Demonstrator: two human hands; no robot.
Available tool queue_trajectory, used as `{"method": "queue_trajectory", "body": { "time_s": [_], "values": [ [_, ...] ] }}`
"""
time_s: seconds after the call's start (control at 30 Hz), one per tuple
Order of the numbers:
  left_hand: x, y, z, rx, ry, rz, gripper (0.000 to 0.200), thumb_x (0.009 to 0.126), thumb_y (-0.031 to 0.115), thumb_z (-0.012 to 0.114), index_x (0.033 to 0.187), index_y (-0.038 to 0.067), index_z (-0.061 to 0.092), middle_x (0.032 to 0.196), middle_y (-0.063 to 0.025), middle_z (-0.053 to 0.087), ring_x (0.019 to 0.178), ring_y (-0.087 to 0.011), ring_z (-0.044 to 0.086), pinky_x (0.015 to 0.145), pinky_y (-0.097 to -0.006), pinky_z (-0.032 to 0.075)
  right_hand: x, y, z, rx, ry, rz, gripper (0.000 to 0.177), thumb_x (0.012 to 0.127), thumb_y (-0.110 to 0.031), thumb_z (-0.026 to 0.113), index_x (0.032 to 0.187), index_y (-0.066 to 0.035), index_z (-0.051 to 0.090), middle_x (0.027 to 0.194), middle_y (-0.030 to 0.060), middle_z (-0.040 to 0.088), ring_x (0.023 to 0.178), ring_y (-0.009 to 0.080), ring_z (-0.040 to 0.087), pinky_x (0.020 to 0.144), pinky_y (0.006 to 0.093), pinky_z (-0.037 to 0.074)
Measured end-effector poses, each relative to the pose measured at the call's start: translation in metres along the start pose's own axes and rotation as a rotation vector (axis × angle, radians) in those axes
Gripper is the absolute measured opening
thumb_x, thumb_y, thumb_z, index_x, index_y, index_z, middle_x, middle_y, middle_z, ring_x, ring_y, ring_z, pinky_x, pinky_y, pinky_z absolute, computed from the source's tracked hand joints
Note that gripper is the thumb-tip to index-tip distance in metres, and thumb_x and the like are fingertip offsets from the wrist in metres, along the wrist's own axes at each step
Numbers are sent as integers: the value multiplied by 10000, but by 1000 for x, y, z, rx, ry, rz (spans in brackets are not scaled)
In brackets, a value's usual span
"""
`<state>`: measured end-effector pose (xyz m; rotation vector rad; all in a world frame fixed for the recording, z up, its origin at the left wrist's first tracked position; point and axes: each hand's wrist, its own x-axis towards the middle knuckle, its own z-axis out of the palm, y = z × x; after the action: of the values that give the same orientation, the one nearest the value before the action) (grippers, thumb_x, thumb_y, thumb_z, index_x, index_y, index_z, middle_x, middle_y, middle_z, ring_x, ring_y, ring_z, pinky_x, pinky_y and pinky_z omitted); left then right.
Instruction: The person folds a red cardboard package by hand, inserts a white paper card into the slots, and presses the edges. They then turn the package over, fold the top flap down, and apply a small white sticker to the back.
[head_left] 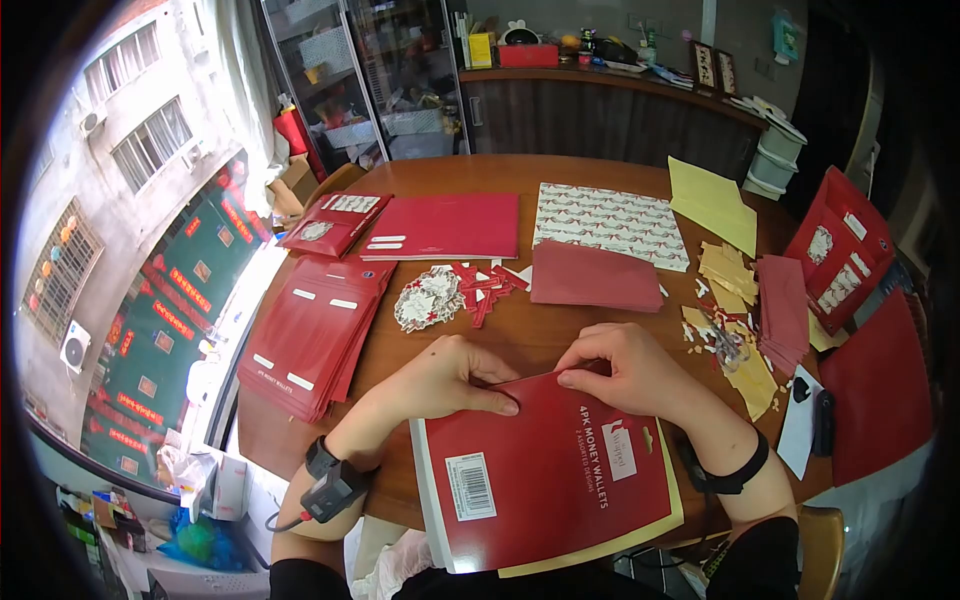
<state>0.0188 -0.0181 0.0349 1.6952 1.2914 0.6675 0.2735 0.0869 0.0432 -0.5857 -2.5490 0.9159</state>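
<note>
A red printed money wallet pack card with a barcode and a white label is tilted up in front of me at the table's near edge. Yellow backing shows along its lower right side and a pale layer on its left. My left hand pinches its upper edge toward the left, thumb on the printed face. My right hand grips the same edge farther right, thumb and fingers pressed together. The fingers behind the card are partly hidden. Just beyond my hands lies a stack of plain dark red wallets.
Red printed packs are piled at the left, beside a magenta folder. Die-cut stickers and red tags lie mid-table. Patterned sheets sit behind; scissors rest among yellow scraps at right.
</note>
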Motion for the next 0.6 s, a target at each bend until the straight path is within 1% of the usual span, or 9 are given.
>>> {"method": "queue_trajectory", "body": {
  "time_s": [0.1, 0.2, 0.27, 0.3, 0.37, 0.4, 0.5, 0.57, 0.6],
  "values": [
    [0, -1, 0, 31, 14, 8, 347, 836, 177, 837, 1134, 16, 763, 987, -126, 784, 860, -169, 742, 802, -287, 558, 0, 1, -1, 32, -10, 40, 163, 863, -223, 749, 918, -71, 769, 820, 96, 682, 712, 251, 652, 652, 379, 505],
    [-3, 1, -7, 7, -23, 41, 376, 844, 178, 833, 1174, 17, 746, 1014, -129, 779, 892, -170, 738, 805, -296, 558, 0, 5, 1, 44, 5, -7, 160, 866, -220, 747, 917, -70, 768, 811, 98, 676, 692, 245, 644, 636, 372, 497],
    [-9, 8, -17, 12, -103, -14, 504, 844, 159, 836, 1297, 8, 672, 1160, -133, 747, 1021, -172, 713, 872, -302, 555, 0, 6, 1, 75, 28, -10, 155, 872, -216, 749, 914, -67, 766, 802, 83, 672, 679, 225, 632, 635, 364, 493],
    [-12, 4, -22, 13, -107, -12, 504, 844, 159, 836, 1297, 8, 672, 1160, -133, 747, 1021, -172, 713, 872, -302, 555, 0, 8, 0, 75, 31, -7, 155, 872, -216, 749, 914, -67, 766, 802, 83, 672, 679, 225, 632, 635, 364, 493],
    [-17, -9, -33, -40, -169, 79, 651, 838, 111, 836, 1421, 10, 565, 1306, -128, 684, 1167, -177, 654, 964, -302, 532, 1, 13, -1, 69, 78, 19, 144, 872, -207, 753, 921, -72, 768, 803, 69, 674, 680, 202, 622, 642, 347, 490],
    [-20, -8, -41, -163, -240, -66, 771, 819, 46, 837, 1494, -14, 468, 1415, -139, 612, 1268, -181, 591, 1052, -302, 484, 1, 15, -2, 67, 82, 22, 144, 872, -207, 753, 921, -72, 768, 803, 69, 674, 680, 202, 622, 642, 347, 490],
    [-29, -4, -57, -401, -252, -71, 830, 795, 1, 843, 1512, -44, 427, 1461, -163, 569, 1320, -177, 549, 1104, -312, 442, 3, 18, -4, 132, 83, 31, 146, 883, -193, 753, 938, -59, 768, 819, 52, 695, 701, 164, 624, 654, 326, 489],
    [-34, 1, -66, -456, -290, -94, 895, 765, -3, 865, 1521, -75, 391, 1500, -177, 527, 1352, -172, 517, 1135, -321, 404, 4, 16, -5, 256, 41, 68, 159, 897, -182, 750, 953, -34, 765, 837, 48, 718, 738, 130, 638, 671, 300, 497],
    [-36, -4, -67, -530, -337, 0, 917, 753, 3, 874, 1525, -74, 385, 1498, -175, 531, 1354, -173, 515, 1137, -319, 396, 4, 17, -5, 254, 45, 73, 159, 897, -182, 750, 953, -34, 765, 837, 48, 718, 738, 130, 638, 671, 300, 497]
  ]
}}
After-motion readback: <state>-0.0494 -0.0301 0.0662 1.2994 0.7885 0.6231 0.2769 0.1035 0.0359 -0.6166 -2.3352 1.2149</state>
